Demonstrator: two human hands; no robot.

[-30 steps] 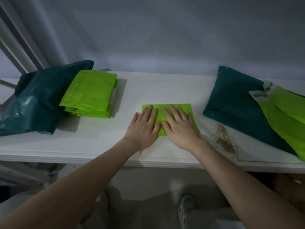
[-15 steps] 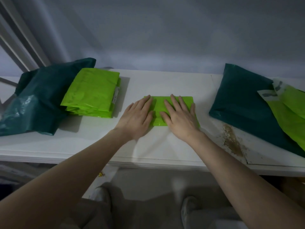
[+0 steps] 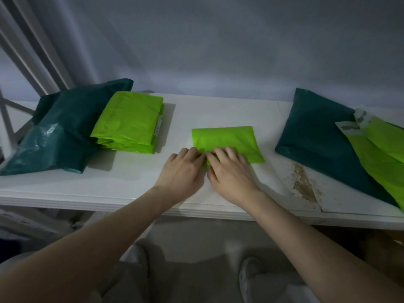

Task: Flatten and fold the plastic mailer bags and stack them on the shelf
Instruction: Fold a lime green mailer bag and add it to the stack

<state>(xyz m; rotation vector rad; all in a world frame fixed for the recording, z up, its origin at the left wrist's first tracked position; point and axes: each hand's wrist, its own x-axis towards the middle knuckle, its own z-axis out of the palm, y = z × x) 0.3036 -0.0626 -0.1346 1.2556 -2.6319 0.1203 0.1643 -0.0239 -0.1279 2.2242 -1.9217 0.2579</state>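
Just past both hands, toward twelve o'clock on the white shelf [image 3: 131, 182], lies the folded lime-green mailer bag [image 3: 227, 141], long axis nine-to-three, its near-left corner pinched by the curled left hand [image 3: 183, 169] and right hand [image 3: 229, 169], while the lime-green stack [image 3: 129, 121] waits unobstructed at ten o'clock.

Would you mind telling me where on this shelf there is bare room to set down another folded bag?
Bare shelf lies between the lime stack and the folded lime bag, and behind that bag to the wall. A narrower strip separates it from the right dark green bag. Both ends are crowded; the left hand and right hand take the near middle.
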